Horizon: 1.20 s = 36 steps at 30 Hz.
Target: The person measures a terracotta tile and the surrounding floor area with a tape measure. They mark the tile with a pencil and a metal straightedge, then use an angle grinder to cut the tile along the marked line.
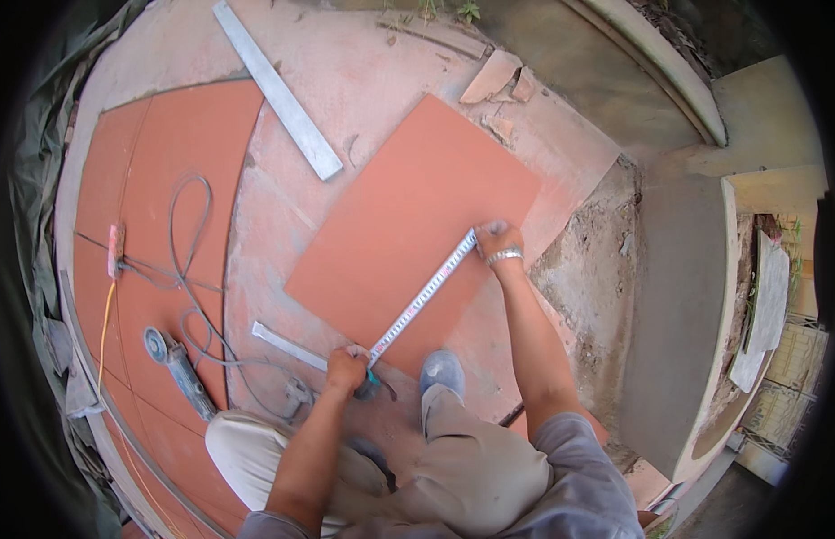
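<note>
A tape measure's pulled-out blade runs diagonally across a large square orange-red tile. My right hand, with a metal-banded watch at the wrist, pinches the blade's far end near the tile's right edge. Closed around the near end by the tape's teal-and-dark case is my left hand, at the tile's lower edge. A short grey strip reaches toward the left hand; I cannot tell whether they touch.
Laid red tiles cover the left, with an angle grinder, looping cable and pink socket block. Beyond the loose tile lie a long metal straightedge and broken tile pieces. Right are rubble and a low wall.
</note>
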Motion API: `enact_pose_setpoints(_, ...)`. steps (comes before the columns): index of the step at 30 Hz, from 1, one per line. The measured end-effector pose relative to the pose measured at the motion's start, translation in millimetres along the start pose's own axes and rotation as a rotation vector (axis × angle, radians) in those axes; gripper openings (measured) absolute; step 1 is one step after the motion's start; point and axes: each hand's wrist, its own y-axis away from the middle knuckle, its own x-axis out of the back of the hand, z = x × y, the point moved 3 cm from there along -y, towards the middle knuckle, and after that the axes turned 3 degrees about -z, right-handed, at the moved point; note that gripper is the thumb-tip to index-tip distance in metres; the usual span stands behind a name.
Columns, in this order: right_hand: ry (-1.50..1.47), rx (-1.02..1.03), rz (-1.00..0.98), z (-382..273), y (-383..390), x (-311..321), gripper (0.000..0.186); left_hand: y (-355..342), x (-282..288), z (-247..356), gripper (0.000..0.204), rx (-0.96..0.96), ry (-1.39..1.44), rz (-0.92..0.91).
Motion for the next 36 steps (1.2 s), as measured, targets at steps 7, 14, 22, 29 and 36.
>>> enact_pose_setpoints(7, 0.118, 0.005, -0.007, -11, -3, -7, 0.025, -12, 0, -9, 0.013, -0.017, -0.036, 0.000)
enact_pose_setpoints(14, 0.251, -0.009, 0.151, 30, 26, 37, 0.027, -6, 5, 7, 0.012, 0.022, -0.050, -0.214)
enact_pose_setpoints(22, -0.530, -0.247, 0.163, 103, 127, 96, 0.016, 21, 31, 81, 0.014, -0.177, -0.513, -0.632)
enact_pose_setpoints(29, -0.796, -0.375, 0.016, 133, 202, 92, 0.020, 39, 69, 149, 0.027, 0.148, -0.575, -1.004)
enact_pose_setpoints(36, 0.056, -0.137, -0.126, 164, 246, 90, 0.043, 24, 95, 153, 0.032, 0.082, -0.585, -0.837)
